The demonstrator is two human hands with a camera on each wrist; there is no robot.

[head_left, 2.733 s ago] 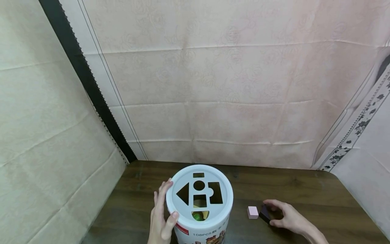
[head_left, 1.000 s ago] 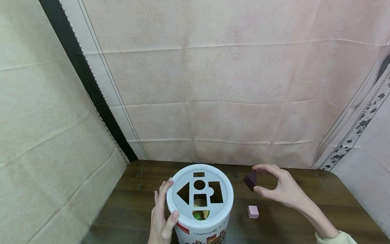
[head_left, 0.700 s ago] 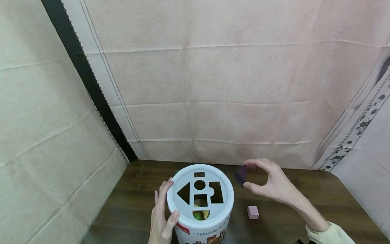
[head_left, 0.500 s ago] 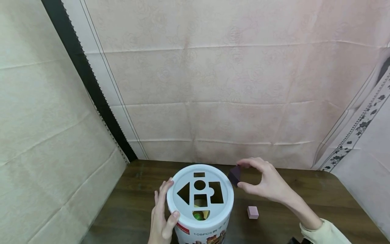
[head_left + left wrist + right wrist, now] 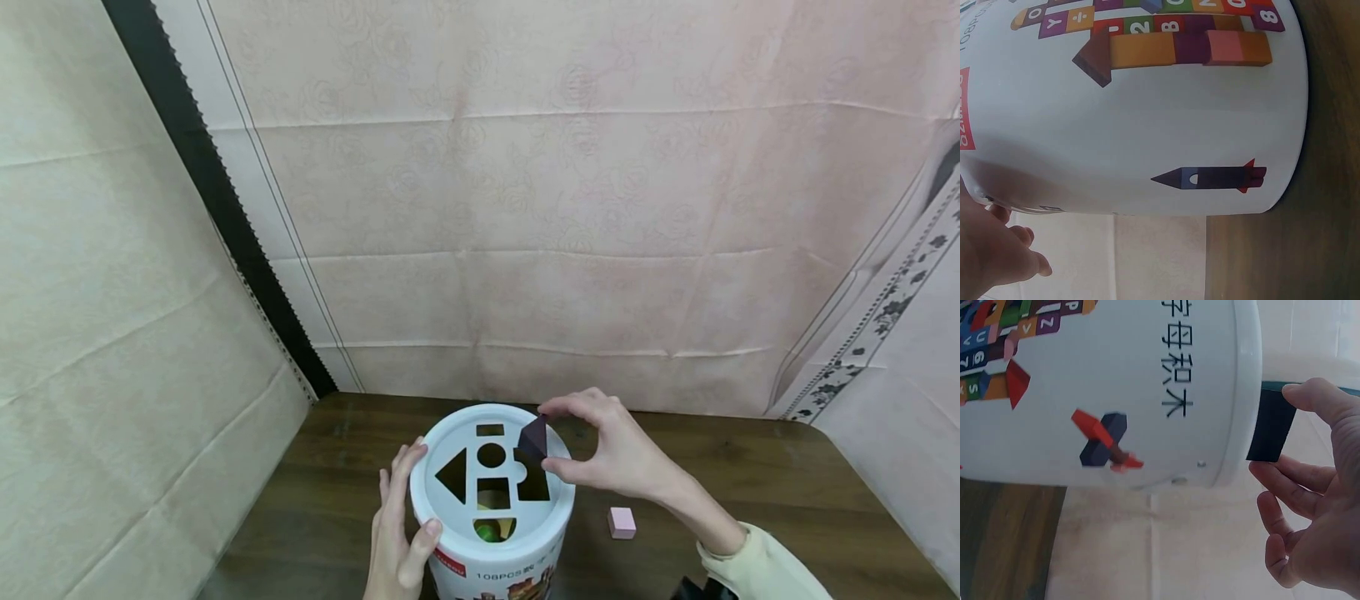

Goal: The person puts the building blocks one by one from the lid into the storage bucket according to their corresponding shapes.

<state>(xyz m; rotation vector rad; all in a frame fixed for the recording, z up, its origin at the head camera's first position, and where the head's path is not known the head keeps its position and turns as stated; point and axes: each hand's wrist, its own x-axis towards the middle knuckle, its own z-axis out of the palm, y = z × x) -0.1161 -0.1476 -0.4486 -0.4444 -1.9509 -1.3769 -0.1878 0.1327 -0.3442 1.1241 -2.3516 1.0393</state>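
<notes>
A white toy-block bucket (image 5: pixel 457 546) stands on the table, its pale lid (image 5: pixel 459 446) cut with several shaped holes. My left hand (image 5: pixel 397 533) holds the bucket's left side, thumb at the lid rim; in the left wrist view, part of that hand (image 5: pixel 997 250) shows beside the printed wall. Between thumb and fingers, my right hand (image 5: pixel 600 442) pinches a dark purple triangular block (image 5: pixel 533 438) over the lid's right side, near the notched hole. The right wrist view shows the block (image 5: pixel 1272 425) by the lid edge; whether it touches the lid I cannot tell.
A small pale pink block (image 5: pixel 622 522) lies on the brown wooden table (image 5: pixel 712 467), right of the bucket. Green and yellow pieces show through the front hole. Pale patterned cloth (image 5: pixel 562 250) hangs behind the table and at both sides.
My right hand has picked the dark block up from beside the pink one, lifted it, and carried it left over the lid. My left hand and the bucket have stayed in place.
</notes>
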